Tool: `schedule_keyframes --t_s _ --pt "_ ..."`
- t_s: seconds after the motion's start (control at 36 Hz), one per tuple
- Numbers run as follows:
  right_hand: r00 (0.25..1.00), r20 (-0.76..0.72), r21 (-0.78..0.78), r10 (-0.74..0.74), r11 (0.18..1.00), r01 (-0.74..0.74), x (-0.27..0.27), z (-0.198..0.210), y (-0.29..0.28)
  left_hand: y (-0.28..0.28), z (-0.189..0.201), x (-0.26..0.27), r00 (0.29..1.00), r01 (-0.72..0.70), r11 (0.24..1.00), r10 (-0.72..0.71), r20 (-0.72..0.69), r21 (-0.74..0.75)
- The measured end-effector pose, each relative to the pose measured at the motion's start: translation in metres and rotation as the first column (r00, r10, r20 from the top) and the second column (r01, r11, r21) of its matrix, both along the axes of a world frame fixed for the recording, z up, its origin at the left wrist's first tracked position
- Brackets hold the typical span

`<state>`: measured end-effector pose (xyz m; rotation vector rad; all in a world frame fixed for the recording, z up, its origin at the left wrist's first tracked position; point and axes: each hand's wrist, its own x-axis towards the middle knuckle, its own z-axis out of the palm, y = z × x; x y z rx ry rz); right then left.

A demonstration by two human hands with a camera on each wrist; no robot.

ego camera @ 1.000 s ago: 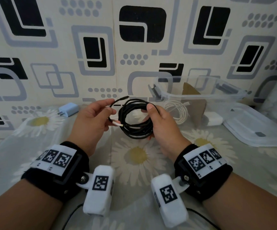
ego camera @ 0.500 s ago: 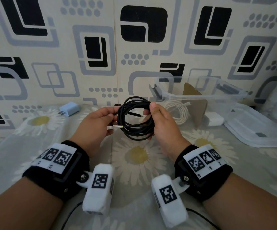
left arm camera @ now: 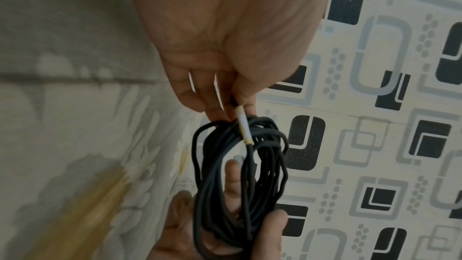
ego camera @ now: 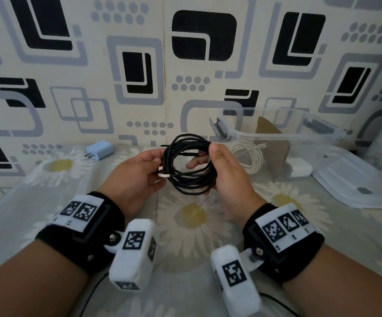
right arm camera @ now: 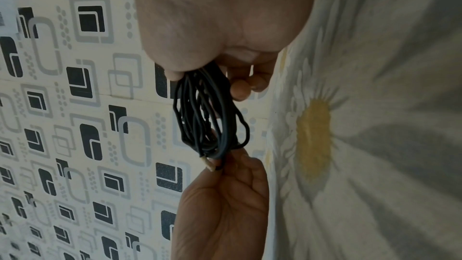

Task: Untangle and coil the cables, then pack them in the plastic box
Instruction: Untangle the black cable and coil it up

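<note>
The clear plastic box [ego camera: 277, 133] stands open by the wall, holding a coiled white cable [ego camera: 249, 156], a cardboard piece [ego camera: 274, 154] and a white charger [ego camera: 298, 169]; its lid [ego camera: 359, 186] lies beside it on the daisy-print cloth [ego camera: 192, 216]; a blue plug adapter [ego camera: 99, 150] sits left, under geometric wallpaper [ego camera: 139, 72]; right hand [ego camera: 228, 177] grips the coiled black cable [ego camera: 191, 165] above the cloth; left hand [ego camera: 135, 177] pinches its white-tipped end.
</note>
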<state>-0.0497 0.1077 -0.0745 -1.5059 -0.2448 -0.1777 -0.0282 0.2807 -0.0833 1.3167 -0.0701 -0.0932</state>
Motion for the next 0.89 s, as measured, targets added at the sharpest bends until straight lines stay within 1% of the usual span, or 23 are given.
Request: schedule_keyframes --t_s 0.11,0.22,0.36,0.47,0.64,0.69,0.81,0.89 --pt "0.998 0.033 0.036 0.053 0.998 -0.054 -0.003 0.001 0.001 -0.006 0.003 -0.004 0.999 0.038 0.998 -0.038 -0.001 -0.060" --pt "0.993 0.053 0.070 0.106 0.991 -0.110 -0.003 0.001 0.001 -0.009 0.005 -0.007 0.994 0.105 0.985 -0.099 0.045 -0.136" --pt "0.982 0.029 0.108 0.189 0.976 -0.191 -0.001 -0.001 0.000 -0.006 0.006 -0.006 0.995 0.103 0.974 -0.098 0.034 -0.200" --pt "0.968 -0.026 0.135 0.251 0.960 -0.245 -0.001 -0.003 0.001 -0.002 0.007 -0.005 0.995 0.096 0.963 -0.096 0.014 -0.252" --pt "0.954 -0.158 0.149 0.255 0.961 -0.232 0.004 -0.007 0.000 0.000 0.009 -0.006 0.995 0.089 0.951 -0.101 -0.027 -0.297" --pt "0.934 -0.195 0.164 0.300 0.949 -0.270 0.005 -0.006 -0.002 0.000 0.011 -0.008 0.994 0.090 0.954 -0.102 -0.027 -0.285" --pt "0.877 -0.265 0.243 0.401 0.908 -0.341 0.006 -0.005 -0.009 -0.002 0.012 -0.012 0.994 0.096 0.957 -0.104 -0.015 -0.275" --pt "0.859 -0.291 0.259 0.421 0.899 -0.353 0.007 -0.006 -0.010 -0.005 0.014 -0.014 0.994 0.105 0.954 -0.108 0.005 -0.279"
